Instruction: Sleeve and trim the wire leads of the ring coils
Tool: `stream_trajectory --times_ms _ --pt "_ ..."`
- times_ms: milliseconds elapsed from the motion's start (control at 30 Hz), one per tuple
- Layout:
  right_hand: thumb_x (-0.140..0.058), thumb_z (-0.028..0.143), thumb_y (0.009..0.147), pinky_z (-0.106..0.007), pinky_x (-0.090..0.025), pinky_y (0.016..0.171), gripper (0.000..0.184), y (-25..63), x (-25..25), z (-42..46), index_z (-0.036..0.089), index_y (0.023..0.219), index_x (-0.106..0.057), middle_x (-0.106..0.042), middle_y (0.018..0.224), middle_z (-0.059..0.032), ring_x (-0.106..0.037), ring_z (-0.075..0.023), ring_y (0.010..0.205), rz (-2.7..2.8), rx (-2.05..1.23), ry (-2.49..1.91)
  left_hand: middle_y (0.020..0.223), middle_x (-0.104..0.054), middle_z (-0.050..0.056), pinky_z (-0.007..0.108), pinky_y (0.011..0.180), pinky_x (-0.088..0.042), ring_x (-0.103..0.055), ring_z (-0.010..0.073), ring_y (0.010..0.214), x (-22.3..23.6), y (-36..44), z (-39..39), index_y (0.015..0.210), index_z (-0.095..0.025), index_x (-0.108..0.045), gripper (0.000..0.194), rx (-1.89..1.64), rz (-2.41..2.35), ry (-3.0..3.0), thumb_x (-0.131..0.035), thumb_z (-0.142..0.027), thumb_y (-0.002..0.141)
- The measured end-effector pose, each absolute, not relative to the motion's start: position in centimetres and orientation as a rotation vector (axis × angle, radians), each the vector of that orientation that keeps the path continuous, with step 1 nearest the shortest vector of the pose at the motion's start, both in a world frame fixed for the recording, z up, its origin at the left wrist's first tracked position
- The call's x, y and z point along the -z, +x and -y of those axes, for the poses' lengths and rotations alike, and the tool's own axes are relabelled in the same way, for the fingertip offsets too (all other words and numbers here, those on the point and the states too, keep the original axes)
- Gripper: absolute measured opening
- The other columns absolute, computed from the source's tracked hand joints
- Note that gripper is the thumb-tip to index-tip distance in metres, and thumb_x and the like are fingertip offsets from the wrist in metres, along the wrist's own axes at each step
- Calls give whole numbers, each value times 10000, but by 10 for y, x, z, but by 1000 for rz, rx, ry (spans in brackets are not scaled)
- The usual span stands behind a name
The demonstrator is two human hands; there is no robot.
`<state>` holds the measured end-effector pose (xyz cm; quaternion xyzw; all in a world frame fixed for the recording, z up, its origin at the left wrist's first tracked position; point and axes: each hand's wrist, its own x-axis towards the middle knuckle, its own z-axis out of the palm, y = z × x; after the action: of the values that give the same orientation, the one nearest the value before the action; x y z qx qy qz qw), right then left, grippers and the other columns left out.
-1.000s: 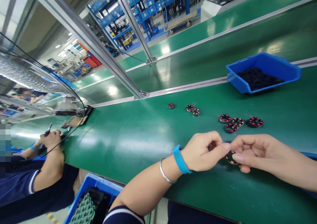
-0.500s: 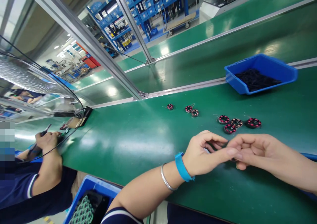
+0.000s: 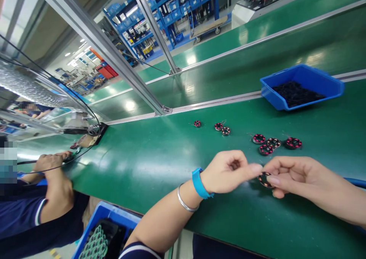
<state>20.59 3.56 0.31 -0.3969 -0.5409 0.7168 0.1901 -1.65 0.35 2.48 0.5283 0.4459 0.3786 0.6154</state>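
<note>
My right hand (image 3: 297, 175) pinches a small ring-shaped motor stator (image 3: 264, 179) between thumb and fingers, above the green bench. It has a dark core with pale copper-coloured spots around the ring. My left hand (image 3: 228, 171), wearing a blue wristband, is closed with thumb and forefinger pinched at the stator's upper left edge. Whatever is in that pinch is too small to make out. Just beyond my hands lies a group of several stators, among them a pink-spotted one (image 3: 293, 143) and a paler one (image 3: 273, 142), with thin wires sticking out.
A blue bin (image 3: 303, 87) of black pieces stands at the back right. More stators (image 3: 219, 126) lie farther left on the bench (image 3: 160, 163). At the left a co-worker's hands (image 3: 51, 161) hold a dark tool. A blue crate (image 3: 107, 209) with green-ringed parts sits below the bench edge.
My left hand has drawn a little to the left, and its fingers have curled in. The stator in my right hand, mostly covered before, now shows. The co-worker's hands have shifted slightly.
</note>
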Motion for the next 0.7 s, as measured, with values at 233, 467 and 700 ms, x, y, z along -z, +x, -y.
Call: stream_trajectory --times_ms 233,467,700 --pt "-946 731 685 -292 -669 637 551 208 8 -31 224 842 -800 -743 720 -36 -720 -167 580 1474 -1944 -1104 561 -538 -59 223 512 -364 -452 62 501 -20 -23 -12 693 -204 -528 654 -1224 -1134 1069 -879 -752 755" --pt "-938 837 577 -419 -726 775 838 200 -9 -36 217 1117 -777 -816 871 -90 -825 -286 783 1394 -1962 -1204 851 -682 0 199 526 -442 -586 90 663 -17 -8 3 979 -184 -634 784 -894 -1124 1104 -1112 -389 393" --pt "-963 817 538 -356 -675 651 768 197 -5 -35 215 969 -761 -809 873 -91 -778 -244 722 1459 -1892 -1187 688 -600 -58 197 551 -464 -559 79 622 -4 14 13 901 -188 -624 656 -1021 -1171 1080 -1063 -501 527"
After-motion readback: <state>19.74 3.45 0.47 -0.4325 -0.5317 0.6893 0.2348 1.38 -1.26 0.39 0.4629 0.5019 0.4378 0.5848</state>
